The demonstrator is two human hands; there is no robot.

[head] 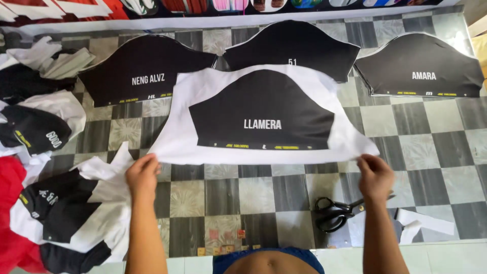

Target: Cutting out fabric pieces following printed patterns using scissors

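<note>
Head view: a white fabric sheet point(177, 137) printed with a black sleeve-shaped panel point(264, 109) is spread over the checkered tile floor point(406, 142), centred in the scene with its near edge raised slightly off the tiles. The left hand point(143, 173) is closed on the near left corner of the sheet, fingers curled over the edge; the right hand point(375, 175) is closed on the near right corner in the same pinch. The sheet appears thin, light and limp: it will sag between grip points and fold under its own weight, so it is best held at two well-separated points along one edge, as here, and kept taut. It is not fragile, though it can probably slide on the smooth tiles. Black-handled scissors point(335, 212) lie on the floor just near of the right hand, not touched. White offcut strips point(426, 220) lie to the right of the scissors. Three cut black sleeve pieces lie beyond the sheet: one far left point(137, 66), one far centre point(291, 43) partly overlapped by the sheet, one far right point(421, 61). A heap of black and white fabric scraps point(61, 213) and a red cloth point(12, 223) occupy the near left.
</note>
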